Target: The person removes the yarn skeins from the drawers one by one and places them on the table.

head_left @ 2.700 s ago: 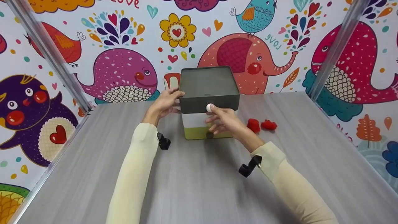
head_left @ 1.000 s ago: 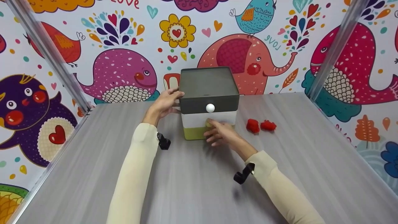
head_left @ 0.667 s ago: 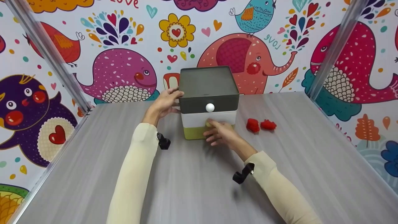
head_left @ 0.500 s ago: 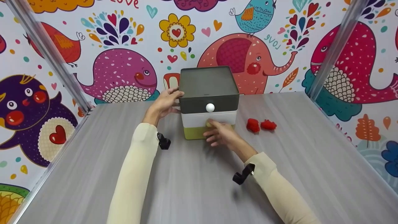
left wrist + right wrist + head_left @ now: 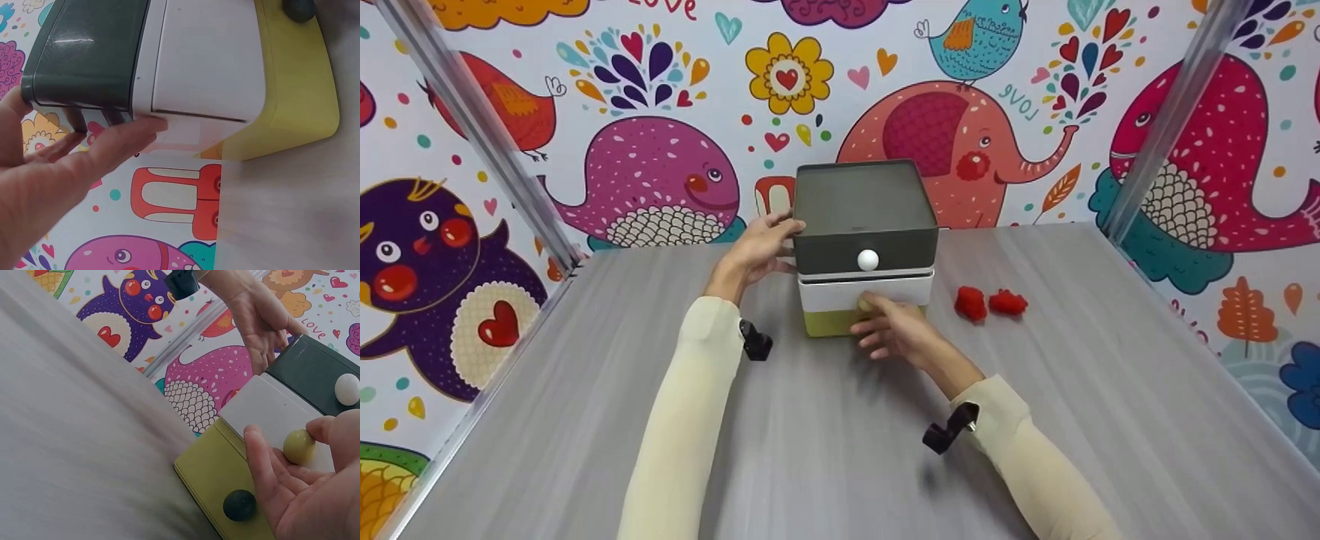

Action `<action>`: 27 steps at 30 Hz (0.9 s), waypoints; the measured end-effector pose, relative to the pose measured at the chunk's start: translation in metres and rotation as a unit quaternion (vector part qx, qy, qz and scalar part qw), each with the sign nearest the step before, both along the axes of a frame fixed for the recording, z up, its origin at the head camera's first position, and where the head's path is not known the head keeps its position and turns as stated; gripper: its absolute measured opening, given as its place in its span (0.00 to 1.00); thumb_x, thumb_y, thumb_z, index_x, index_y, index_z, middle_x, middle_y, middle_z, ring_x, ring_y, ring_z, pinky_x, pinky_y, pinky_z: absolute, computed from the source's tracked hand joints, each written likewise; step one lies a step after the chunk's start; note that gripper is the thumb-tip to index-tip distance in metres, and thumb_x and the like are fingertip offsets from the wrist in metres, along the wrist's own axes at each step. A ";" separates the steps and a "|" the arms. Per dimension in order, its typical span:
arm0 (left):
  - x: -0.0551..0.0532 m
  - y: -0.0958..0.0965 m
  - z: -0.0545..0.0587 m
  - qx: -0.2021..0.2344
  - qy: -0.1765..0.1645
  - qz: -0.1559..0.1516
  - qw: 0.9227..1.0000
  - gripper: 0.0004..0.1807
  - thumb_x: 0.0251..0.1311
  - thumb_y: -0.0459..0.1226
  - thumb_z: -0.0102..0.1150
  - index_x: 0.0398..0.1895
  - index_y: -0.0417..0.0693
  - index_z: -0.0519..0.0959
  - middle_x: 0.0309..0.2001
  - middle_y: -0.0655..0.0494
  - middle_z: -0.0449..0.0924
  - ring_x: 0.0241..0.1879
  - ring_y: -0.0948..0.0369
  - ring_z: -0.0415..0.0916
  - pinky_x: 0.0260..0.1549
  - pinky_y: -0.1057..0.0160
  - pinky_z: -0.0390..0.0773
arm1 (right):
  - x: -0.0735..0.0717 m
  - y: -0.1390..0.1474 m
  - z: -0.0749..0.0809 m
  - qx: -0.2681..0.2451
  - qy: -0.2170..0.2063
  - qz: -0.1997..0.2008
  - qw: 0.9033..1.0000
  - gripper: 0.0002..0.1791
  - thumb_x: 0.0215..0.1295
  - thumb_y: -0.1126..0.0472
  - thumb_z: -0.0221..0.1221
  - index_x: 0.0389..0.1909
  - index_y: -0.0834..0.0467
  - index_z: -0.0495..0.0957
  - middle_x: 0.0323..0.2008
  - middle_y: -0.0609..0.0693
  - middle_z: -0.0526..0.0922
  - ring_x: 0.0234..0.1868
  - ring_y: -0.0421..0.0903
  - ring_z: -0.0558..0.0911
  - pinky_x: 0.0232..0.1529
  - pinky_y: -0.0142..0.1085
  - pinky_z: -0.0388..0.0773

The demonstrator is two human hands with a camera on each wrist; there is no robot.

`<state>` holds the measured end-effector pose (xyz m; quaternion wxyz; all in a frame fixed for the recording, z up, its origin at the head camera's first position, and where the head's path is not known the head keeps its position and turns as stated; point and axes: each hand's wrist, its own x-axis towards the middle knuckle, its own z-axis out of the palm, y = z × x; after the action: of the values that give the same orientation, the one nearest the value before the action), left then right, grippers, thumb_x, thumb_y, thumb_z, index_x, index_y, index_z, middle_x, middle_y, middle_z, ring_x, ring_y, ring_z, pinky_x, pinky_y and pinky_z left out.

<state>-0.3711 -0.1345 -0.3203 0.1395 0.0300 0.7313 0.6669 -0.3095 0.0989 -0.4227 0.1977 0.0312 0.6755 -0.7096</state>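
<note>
A small three-drawer box stands near the back of the table. Its top drawer (image 5: 832, 253) is dark grey-green with a white knob (image 5: 868, 260). The middle white drawer (image 5: 829, 295) juts slightly forward, a thin dark gap along its upper edge. The bottom drawer (image 5: 826, 323) is yellow-green with a dark knob (image 5: 239, 505). My right hand (image 5: 896, 326) pinches the yellow-green knob (image 5: 299, 446) of the white drawer between thumb and fingers. My left hand (image 5: 761, 244) rests on the box's left side, thumb at the top corner, fingers fairly straight along the side wall (image 5: 185, 132).
Two red crumpled-looking pieces (image 5: 970, 303) lie on the grey table (image 5: 810, 450) to the right of the box. A wall (image 5: 660, 180) printed with cartoon animals rises close behind it, and metal posts (image 5: 1177, 120) stand at both back corners.
My right hand has moved down from the white knob to the yellow-green one. Since half a second ago the white drawer has slid a little toward me. My left hand stays put.
</note>
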 end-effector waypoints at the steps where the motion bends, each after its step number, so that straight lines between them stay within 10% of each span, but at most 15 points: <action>1: 0.000 0.000 0.000 -0.001 0.001 0.001 1.000 0.37 0.74 0.41 0.48 0.81 0.47 0.47 0.69 0.40 0.66 0.63 0.42 0.74 0.58 0.38 0.77 | 0.001 0.000 0.000 0.000 -0.001 0.003 1.000 0.27 0.71 0.42 0.55 0.57 0.60 0.75 0.32 0.48 0.89 0.26 0.42 0.83 0.26 0.33 0.82; 27: -0.001 0.001 0.000 -0.013 -0.001 0.003 1.000 0.37 0.74 0.42 0.49 0.81 0.47 0.47 0.70 0.40 0.65 0.64 0.43 0.73 0.59 0.39 0.77 | 0.038 0.009 0.005 0.034 0.021 0.050 0.998 0.27 0.74 0.42 0.52 0.55 0.63 0.76 0.35 0.52 0.89 0.26 0.43 0.84 0.23 0.33 0.82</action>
<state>-0.3717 -0.1340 -0.3200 0.1390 0.0253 0.7399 0.6577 -0.2719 0.1077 -0.4177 0.2174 -0.0105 0.7037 -0.6763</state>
